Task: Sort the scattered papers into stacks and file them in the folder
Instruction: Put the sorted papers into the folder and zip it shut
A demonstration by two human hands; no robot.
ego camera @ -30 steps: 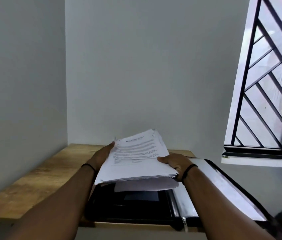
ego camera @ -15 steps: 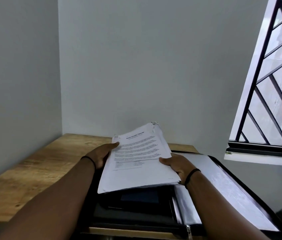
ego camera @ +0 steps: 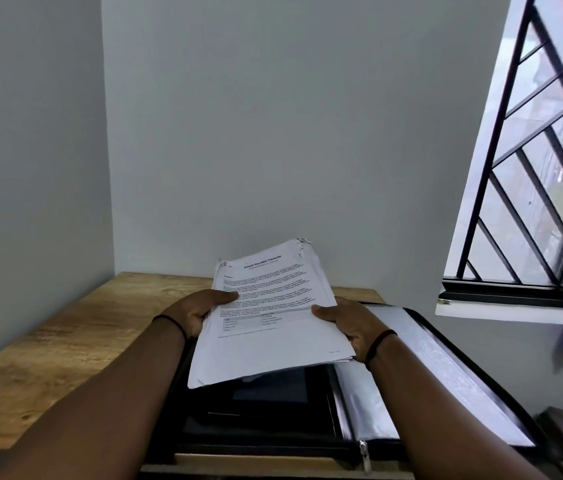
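Head view: thick white printed paper stack (ego camera: 266, 320) gripped by left hand (ego camera: 192, 311) and right hand (ego camera: 352, 323), held directly above open black zip folder (ego camera: 446, 382); long axis away from body.

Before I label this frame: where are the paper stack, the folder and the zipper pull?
paper stack (ego camera: 269, 327): head view, top sheet's middle.
folder (ego camera: 256, 420): head view, black left panel.
zipper pull (ego camera: 364, 457): head view, metal tab.

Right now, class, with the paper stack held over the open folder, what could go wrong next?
1. The paper stack is gripped only at its side edges by the left hand and right hand; its near corner droops, so sheets might slide out.
2. The open zip folder appears to overhang the wooden table on the right, so pressing there might tip it.
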